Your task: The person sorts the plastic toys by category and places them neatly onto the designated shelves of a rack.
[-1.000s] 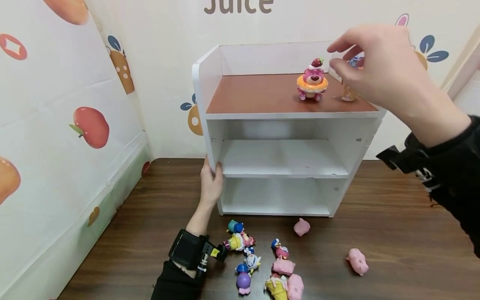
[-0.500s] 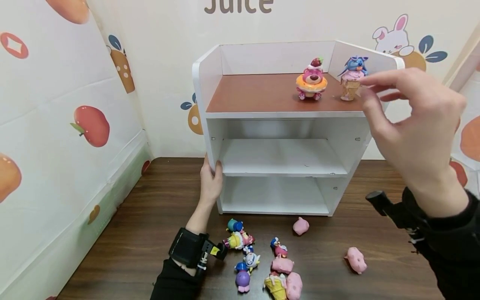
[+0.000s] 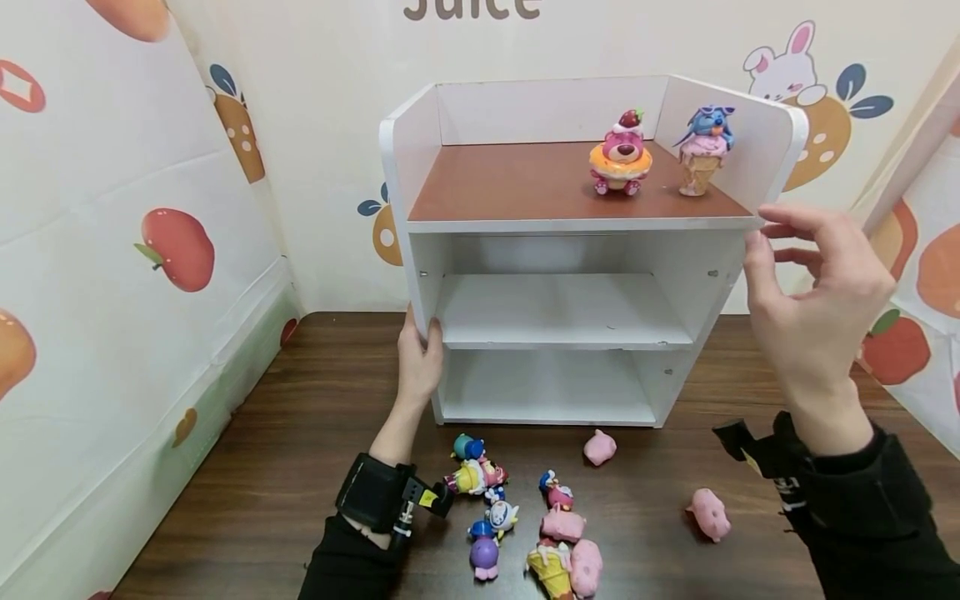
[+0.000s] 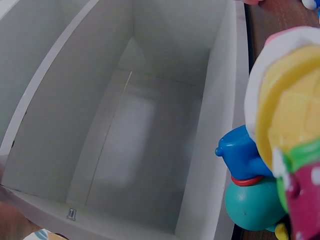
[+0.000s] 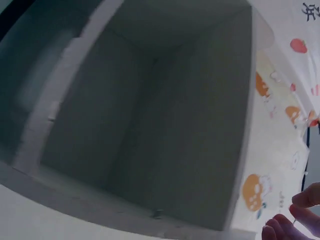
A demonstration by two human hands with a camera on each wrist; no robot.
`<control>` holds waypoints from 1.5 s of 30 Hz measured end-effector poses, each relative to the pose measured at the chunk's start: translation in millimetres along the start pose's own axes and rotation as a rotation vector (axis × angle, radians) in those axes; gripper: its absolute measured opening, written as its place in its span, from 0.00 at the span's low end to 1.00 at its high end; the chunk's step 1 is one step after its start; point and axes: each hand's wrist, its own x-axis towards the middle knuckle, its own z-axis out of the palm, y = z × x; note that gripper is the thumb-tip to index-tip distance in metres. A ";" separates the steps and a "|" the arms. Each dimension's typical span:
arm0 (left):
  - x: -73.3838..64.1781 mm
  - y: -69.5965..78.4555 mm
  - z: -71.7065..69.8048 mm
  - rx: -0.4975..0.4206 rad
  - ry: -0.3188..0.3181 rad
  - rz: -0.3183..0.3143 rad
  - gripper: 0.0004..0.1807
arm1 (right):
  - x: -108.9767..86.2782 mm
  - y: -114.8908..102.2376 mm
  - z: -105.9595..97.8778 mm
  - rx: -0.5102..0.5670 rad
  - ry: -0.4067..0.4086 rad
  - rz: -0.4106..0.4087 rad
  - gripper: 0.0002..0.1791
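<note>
A white three-level shelf unit point(image 3: 570, 344) with a brown top stands upright on the floor. My left hand point(image 3: 420, 362) grips the edge of its left side panel, thumb in front and the other fingers hidden behind. On the brown top stand a pink bear figure point(image 3: 621, 158) with an orange ring and a blue figure on an ice-cream cone point(image 3: 703, 150). My right hand point(image 3: 825, 287) hangs beside the unit's upper right corner, fingers loosely bent and holding nothing. In the right wrist view its fingertips point(image 5: 306, 196) show at the lower right corner.
Below the unit lie two clusters of small toys: a teal figure with a blue hat point(image 3: 468, 447) and a purple figure point(image 3: 484, 554) on the left, a yellow cone toy point(image 3: 551, 571) on the right. Pink pigs point(image 3: 708, 514) lie around. A printed wall sheet point(image 3: 82, 275) stands at the left.
My right hand has moved away from the blue cone figure, down and to the right, leaving that figure upright on the top. The left hand stays on the side panel.
</note>
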 end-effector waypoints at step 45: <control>1.4 0.1 -0.2 -0.022 -0.007 0.027 0.23 | -26.3 75.2 44.7 0.193 -0.335 0.591 0.18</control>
